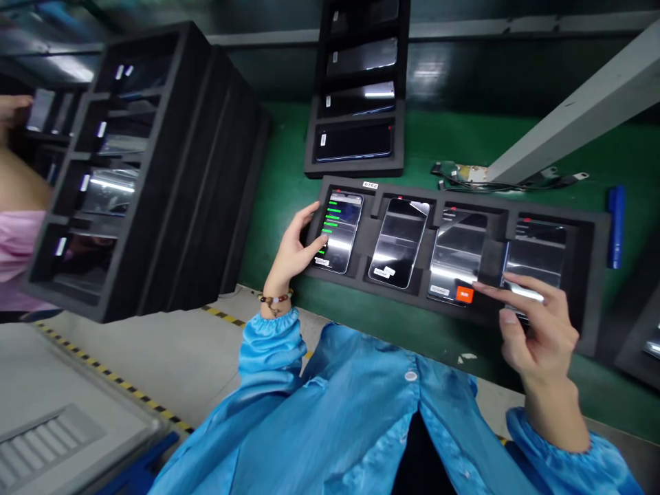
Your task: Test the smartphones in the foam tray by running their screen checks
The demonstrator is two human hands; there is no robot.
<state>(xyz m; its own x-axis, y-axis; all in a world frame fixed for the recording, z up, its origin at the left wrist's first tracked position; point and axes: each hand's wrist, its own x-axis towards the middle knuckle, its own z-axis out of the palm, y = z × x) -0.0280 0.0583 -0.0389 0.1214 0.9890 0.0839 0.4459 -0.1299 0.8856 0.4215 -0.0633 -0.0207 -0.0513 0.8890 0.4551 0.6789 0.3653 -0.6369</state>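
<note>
Head view: left hand [295, 251] fingers the lit smartphone [339, 231] in a foam tray [585, 275] on the green table [289, 192], right hand [536, 326] unclenched over the fourth phone [536, 258]; a careless nudge could tip one out.

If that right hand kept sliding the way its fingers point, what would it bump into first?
The right hand points left along the black foam tray. Its fingertips already reach the third phone, near its orange sticker; whether they touch the glass is unclear. That phone would probably come first.
</note>
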